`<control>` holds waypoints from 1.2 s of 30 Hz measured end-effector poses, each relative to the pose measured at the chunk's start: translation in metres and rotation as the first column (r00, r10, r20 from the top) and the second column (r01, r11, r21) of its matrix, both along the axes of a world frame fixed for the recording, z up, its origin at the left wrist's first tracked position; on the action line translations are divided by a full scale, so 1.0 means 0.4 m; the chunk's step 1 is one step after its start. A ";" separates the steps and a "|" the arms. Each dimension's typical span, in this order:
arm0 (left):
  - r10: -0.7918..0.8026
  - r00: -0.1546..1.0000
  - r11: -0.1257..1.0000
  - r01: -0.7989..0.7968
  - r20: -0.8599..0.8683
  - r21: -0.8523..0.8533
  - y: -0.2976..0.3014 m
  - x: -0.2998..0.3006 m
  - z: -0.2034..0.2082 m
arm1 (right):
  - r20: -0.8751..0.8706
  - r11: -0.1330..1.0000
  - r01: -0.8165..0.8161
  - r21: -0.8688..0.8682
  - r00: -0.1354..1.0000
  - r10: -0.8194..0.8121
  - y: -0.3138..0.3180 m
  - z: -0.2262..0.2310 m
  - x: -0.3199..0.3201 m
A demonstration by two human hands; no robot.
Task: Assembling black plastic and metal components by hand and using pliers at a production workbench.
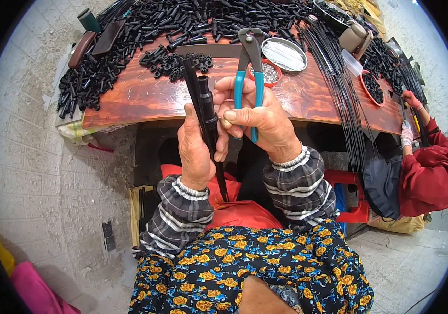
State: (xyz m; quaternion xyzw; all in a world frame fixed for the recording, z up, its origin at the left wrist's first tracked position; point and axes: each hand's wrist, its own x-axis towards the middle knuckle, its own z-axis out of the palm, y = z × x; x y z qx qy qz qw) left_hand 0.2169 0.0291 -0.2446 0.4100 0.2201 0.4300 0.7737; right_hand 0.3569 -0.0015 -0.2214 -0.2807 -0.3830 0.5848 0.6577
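Observation:
Upright in my left hand (196, 144), with the fingers closed round it, is a bundle of thin black rods (190, 78). A black tubular fitting (206, 102) with stepped collars stands alongside the rods, and their lower end narrows down toward the red cloth on my lap. My right hand (260, 118) holds pincer-type pliers (250, 63) with teal handles, jaws pointing up. Its thumb and forefinger also pinch at the side of the fitting, close to my left fingertips. Whatever small piece lies between those fingertips is too small to make out.
Black tubular fittings (156, 21) lie heaped across the wooden table (130, 102). Nearby are black rings (174, 65), a red dish of small metal parts (270, 73) and a round tray of white strips (284, 55). Long black rods (339, 83) overhang the edge. A gloved co-worker (428, 172) sits at right.

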 end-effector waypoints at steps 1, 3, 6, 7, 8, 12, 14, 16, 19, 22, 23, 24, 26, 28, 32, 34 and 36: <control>0.010 1.000 1.000 -0.010 0.009 -0.014 -0.001 0.003 0.002 | -0.001 1.000 0.013 -0.014 1.000 -0.013 -0.001 0.000 0.000; -0.014 1.000 1.000 0.014 0.006 -0.002 0.001 0.000 -0.001 | 0.007 1.000 0.018 -0.007 1.000 -0.018 -0.003 0.001 0.000; -0.021 1.000 1.000 0.021 0.002 -0.004 -0.002 0.003 0.004 | 0.027 1.000 0.021 -0.005 0.999 -0.021 -0.003 0.004 -0.002; -0.009 1.000 1.000 0.009 0.002 -0.020 -0.004 0.004 0.007 | 0.040 1.000 0.022 -0.010 0.999 -0.022 -0.003 0.005 -0.003; -0.009 1.000 1.000 0.009 0.001 -0.019 -0.004 0.004 0.007 | 0.039 1.000 0.022 -0.009 0.999 -0.022 -0.002 0.005 -0.003; -0.015 1.000 1.000 0.015 0.006 -0.012 0.002 0.002 -0.002 | 0.021 1.000 0.012 -0.001 1.000 -0.012 0.001 0.006 -0.002; -0.035 0.999 0.999 0.035 0.012 -0.012 0.005 0.001 -0.007 | 0.002 1.000 0.005 0.000 1.000 -0.005 0.001 0.006 0.001; -0.040 0.999 0.999 0.040 0.003 -0.002 0.005 0.000 -0.008 | 0.015 1.000 0.005 -0.010 1.000 -0.005 0.004 0.003 0.003; -0.006 1.000 1.000 0.006 0.008 -0.018 0.001 0.004 0.001 | 0.004 1.000 0.004 -0.021 1.000 -0.004 0.003 0.009 0.002; 0.008 1.000 1.000 -0.007 0.007 -0.030 -0.002 0.008 0.006 | -0.010 1.000 0.000 -0.001 1.000 0.000 0.004 0.003 0.002; 0.008 1.000 0.999 -0.008 0.008 -0.031 0.001 0.006 0.001 | -0.010 1.000 0.000 -0.002 1.000 0.000 0.007 -0.001 0.001; -0.010 1.000 1.000 0.010 0.008 -0.013 0.005 0.002 -0.007 | -0.027 1.000 0.011 0.002 1.000 -0.011 0.009 -0.006 0.001; -0.029 1.000 1.000 0.029 0.005 0.007 0.005 0.001 -0.008 | -0.047 1.000 0.024 0.007 0.999 -0.023 0.009 -0.010 0.000; -0.022 1.000 1.000 0.022 0.021 0.005 0.004 0.004 -0.004 | -0.049 0.998 0.035 0.053 0.998 -0.032 0.011 -0.014 0.000; 0.010 1.000 1.000 -0.009 0.018 -0.006 0.002 0.009 0.005 | -0.050 0.998 0.044 0.048 0.998 -0.041 0.006 -0.005 -0.003; -0.012 1.000 1.000 0.011 0.021 0.002 0.005 0.009 0.000 | 0.016 0.997 0.065 0.030 0.998 -0.065 0.006 -0.004 -0.001; -0.031 0.999 1.000 0.031 0.022 0.005 0.009 0.008 -0.009 | 0.003 0.996 0.073 0.046 0.997 -0.073 0.008 -0.008 -0.002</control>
